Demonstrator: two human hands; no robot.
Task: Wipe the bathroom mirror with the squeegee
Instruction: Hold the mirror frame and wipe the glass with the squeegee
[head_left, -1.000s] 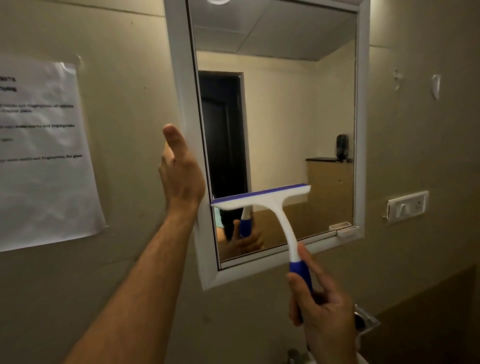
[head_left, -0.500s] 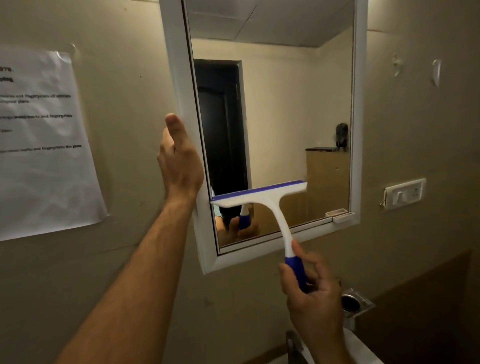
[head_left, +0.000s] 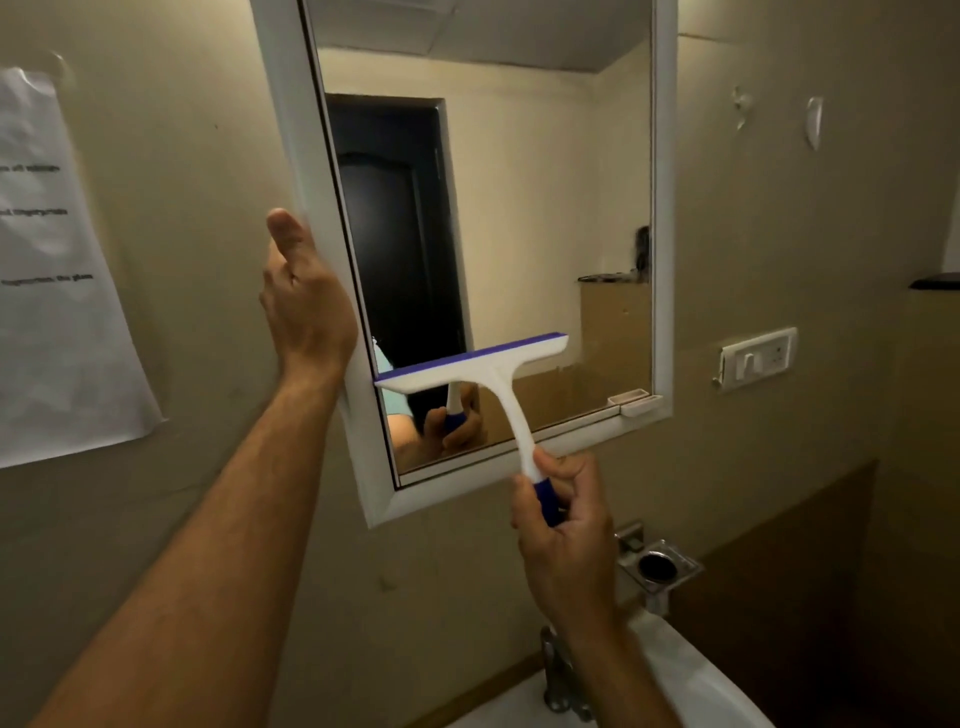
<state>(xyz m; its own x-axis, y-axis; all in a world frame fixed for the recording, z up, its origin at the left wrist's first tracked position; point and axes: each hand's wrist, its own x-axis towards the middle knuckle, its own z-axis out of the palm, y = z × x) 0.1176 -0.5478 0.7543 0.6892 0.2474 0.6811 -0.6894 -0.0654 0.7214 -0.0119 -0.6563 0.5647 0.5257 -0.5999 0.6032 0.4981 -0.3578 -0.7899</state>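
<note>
The bathroom mirror (head_left: 545, 208) hangs on the wall in a white frame (head_left: 662, 208). A squeegee (head_left: 470, 366), white with a blue blade strip and blue grip, lies tilted against the lower left of the glass, its left end at the frame's inner edge. My right hand (head_left: 566, 530) grips the blue handle below the mirror's bottom edge. My left hand (head_left: 306, 306) presses against the outer left side of the frame with the thumb pointing up; its fingers are hidden behind the hand. The glass reflects a dark door and my right hand.
A printed paper sheet (head_left: 52, 291) is stuck to the wall at left. Right of the mirror sit a switch plate (head_left: 758, 358) and a wall hook (head_left: 814, 122). Below are a metal holder (head_left: 657, 569), a tap (head_left: 558, 675) and a white sink (head_left: 691, 680).
The squeegee blade has slid a little lower on the glass. The view has dropped, bringing the tap and sink into sight. My left hand stays on the frame.
</note>
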